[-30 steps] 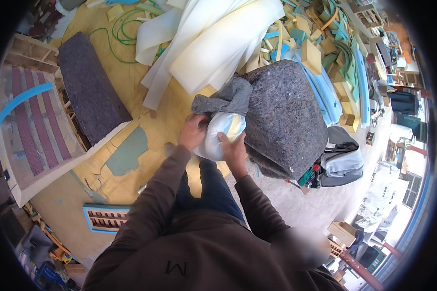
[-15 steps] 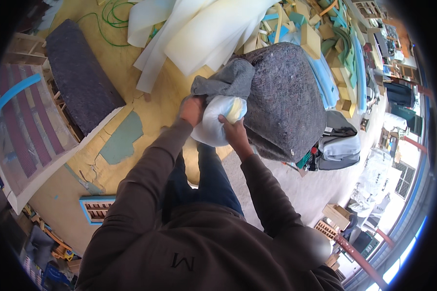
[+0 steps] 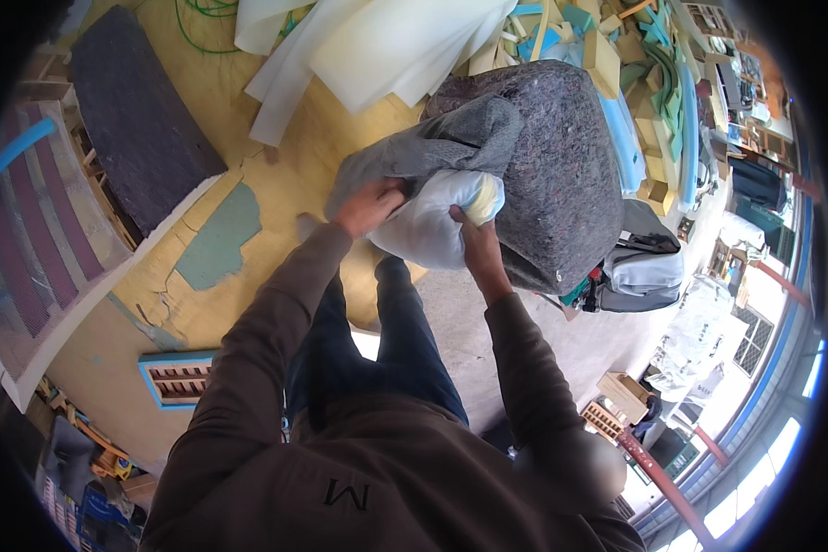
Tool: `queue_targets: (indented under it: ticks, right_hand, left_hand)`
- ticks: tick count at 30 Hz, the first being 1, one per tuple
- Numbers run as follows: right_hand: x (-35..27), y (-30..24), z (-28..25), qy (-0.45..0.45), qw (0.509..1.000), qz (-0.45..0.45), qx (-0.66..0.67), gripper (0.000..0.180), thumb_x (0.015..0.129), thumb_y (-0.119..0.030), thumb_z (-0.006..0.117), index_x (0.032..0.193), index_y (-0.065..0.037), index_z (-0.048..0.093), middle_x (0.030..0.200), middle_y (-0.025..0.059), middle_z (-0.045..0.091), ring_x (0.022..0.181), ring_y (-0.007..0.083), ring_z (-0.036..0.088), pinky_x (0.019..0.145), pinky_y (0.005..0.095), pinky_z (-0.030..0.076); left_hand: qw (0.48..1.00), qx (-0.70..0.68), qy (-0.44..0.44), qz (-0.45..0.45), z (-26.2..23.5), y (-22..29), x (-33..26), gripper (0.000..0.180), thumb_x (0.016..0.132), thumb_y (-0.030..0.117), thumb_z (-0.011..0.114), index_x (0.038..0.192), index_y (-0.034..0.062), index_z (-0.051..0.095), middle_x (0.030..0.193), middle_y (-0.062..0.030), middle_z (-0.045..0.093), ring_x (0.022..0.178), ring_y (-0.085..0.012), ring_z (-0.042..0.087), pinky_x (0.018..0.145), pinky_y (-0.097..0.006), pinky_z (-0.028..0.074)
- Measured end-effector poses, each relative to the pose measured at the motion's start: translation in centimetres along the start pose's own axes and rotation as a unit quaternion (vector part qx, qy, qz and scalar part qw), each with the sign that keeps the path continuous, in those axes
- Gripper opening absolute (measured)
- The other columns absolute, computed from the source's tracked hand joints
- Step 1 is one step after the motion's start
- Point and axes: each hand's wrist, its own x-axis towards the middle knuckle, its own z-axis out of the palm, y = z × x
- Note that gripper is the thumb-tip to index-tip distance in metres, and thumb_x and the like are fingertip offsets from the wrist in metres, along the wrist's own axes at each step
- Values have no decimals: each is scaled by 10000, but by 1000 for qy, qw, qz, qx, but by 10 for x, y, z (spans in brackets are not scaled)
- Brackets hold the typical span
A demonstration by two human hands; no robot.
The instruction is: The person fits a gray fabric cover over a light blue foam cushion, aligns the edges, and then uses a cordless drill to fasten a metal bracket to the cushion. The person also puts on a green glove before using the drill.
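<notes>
1. At the far left a dark grey felt-covered panel (image 3: 143, 129) lies on the yellow floor (image 3: 276, 175), apart from the work; it sits nearer the picture's top edge than a second ago, as the head has tipped.
2. The left hand (image 3: 368, 207) now grips the loose grey felt flap (image 3: 414, 156), fingers closed on its edge. The flap is drawn further over the pale padding than before.
3. The white padding bundle (image 3: 428, 230) sits between both hands, against the cushion's near side, with a yellow foam end (image 3: 486, 195) showing.
4. The right hand (image 3: 474, 244) presses under the bundle, fingers curled against it; a full clamp cannot be told.
5. The large grey felt-wrapped cushion (image 3: 561, 175) stands behind, and more of the bundle is covered, so the wrapping seems to be advancing.
</notes>
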Motion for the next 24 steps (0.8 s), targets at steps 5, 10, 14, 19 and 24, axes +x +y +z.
queue_targets:
  ticks: [5,10,14,19,24]
  right_hand:
    - [4,-2,-14,-18,999,-19,-35,692,1050,-382,791,1595,-40,537,1467,198,694,1352,316,669,1161,407,488]
    - [19,-9,-16,-28,999,28,-30,675,1056,-376,786,1574,-9,558,1416,220,710,1316,344,681,1149,391,487]
    - [13,-1,-11,-24,999,-31,-18,626,1055,-370,797,1479,40,586,1349,283,726,1274,391,696,1105,426,505]
    - [-11,20,-8,-36,997,-49,-46,687,1096,-418,727,1539,50,490,1419,324,690,1366,497,637,1133,495,488]
    - [-23,36,-11,-113,988,-82,68,561,1130,-405,709,1501,0,597,1311,86,707,1186,182,649,1040,331,514]
  left_hand:
    - [986,160,51,5,31,-2,-10,405,887,185,736,1263,35,730,1190,-247,774,1148,-474,733,973,-515,582]
    - [912,326,249,-17,50,-53,-25,389,908,215,807,1273,99,739,1202,-197,783,1056,-488,739,845,-534,600]
    - [920,188,344,3,117,-65,-63,377,937,226,805,1280,86,736,1141,-201,793,1066,-476,746,855,-510,604]
    - [934,72,350,5,131,-43,-89,308,927,182,797,1193,47,724,1094,-170,804,1047,-395,776,917,-468,604]
    - [963,-86,246,-71,95,-25,-75,427,982,153,784,1361,20,640,1110,-119,793,958,-232,756,862,-376,586]
